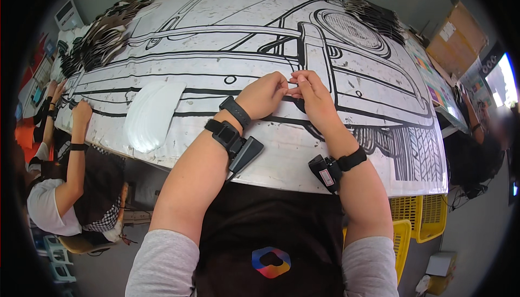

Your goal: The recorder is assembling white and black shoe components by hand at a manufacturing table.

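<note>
My left hand (262, 95) and my right hand (318, 103) meet above the middle of the table. Both have their fingertips pinched together, nearly touching each other. Whatever is between them is too small or hidden to make out. A short dark edge shows just below the fingers, and I cannot tell if it belongs to the printed table cover (260, 159). To the left of my left hand lies a fanned stack of thin white curved pieces (154, 115), apart from both hands. Straps with small black devices sit on both my forearms.
Piles of dark, layered pieces (103, 37) lie at the far left, with another dark pile (376, 18) at the far right. A cardboard box (457, 37) stands at the right. Yellow crates (428, 216) sit below the right edge. A person (59, 188) works at the left edge; others are across.
</note>
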The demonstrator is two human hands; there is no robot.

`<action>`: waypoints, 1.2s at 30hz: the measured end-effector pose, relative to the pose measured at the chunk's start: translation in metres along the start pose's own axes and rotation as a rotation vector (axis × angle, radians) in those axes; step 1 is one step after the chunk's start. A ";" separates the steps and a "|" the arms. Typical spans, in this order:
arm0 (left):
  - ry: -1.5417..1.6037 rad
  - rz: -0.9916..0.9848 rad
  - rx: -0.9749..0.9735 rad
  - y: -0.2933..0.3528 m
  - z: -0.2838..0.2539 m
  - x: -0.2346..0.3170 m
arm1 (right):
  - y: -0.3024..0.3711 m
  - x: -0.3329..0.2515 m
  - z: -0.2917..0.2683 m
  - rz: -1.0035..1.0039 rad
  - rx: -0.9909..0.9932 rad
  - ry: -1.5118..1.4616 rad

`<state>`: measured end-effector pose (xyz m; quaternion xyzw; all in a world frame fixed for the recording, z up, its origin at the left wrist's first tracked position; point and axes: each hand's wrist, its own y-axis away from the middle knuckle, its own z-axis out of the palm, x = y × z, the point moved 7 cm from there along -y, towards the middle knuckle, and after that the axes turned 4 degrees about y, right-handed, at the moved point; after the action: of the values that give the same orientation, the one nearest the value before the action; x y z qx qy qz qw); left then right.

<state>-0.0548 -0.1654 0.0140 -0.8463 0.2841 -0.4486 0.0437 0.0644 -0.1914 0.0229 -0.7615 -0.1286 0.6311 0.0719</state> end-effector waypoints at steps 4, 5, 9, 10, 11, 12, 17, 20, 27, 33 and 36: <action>0.000 0.055 0.023 0.001 0.000 0.006 | -0.002 0.006 0.000 -0.026 0.002 -0.029; 0.000 0.056 0.024 0.000 0.000 0.008 | -0.002 0.006 -0.001 -0.027 0.002 -0.028; 0.131 0.002 0.116 -0.001 -0.009 0.001 | 0.001 0.000 0.001 -0.006 -0.066 0.089; 0.180 0.029 0.168 -0.002 -0.013 0.000 | 0.002 -0.001 0.004 0.022 -0.124 0.140; 0.180 0.030 0.169 -0.002 -0.013 -0.002 | 0.002 0.002 0.005 0.021 -0.124 0.140; 0.211 -0.002 0.156 -0.003 -0.012 -0.006 | 0.002 0.000 0.006 -0.081 -0.119 0.105; 0.259 -0.058 0.144 -0.004 -0.009 -0.012 | 0.003 -0.007 0.008 -0.216 -0.153 0.121; 0.273 -0.081 0.191 -0.003 -0.012 -0.012 | 0.005 -0.017 0.009 -0.291 -0.159 0.211; 0.292 -0.097 0.180 -0.004 -0.010 -0.016 | 0.009 -0.022 0.012 -0.371 -0.173 0.364; 0.270 -0.075 0.158 -0.006 -0.005 -0.026 | 0.013 -0.028 0.015 -0.385 -0.180 0.492; 0.261 -0.071 0.146 -0.006 -0.004 -0.024 | 0.013 -0.028 0.015 -0.401 -0.178 0.535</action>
<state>-0.0657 -0.1474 0.0009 -0.7848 0.2239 -0.5756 0.0518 0.0463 -0.2132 0.0432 -0.8628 -0.3070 0.3688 0.1592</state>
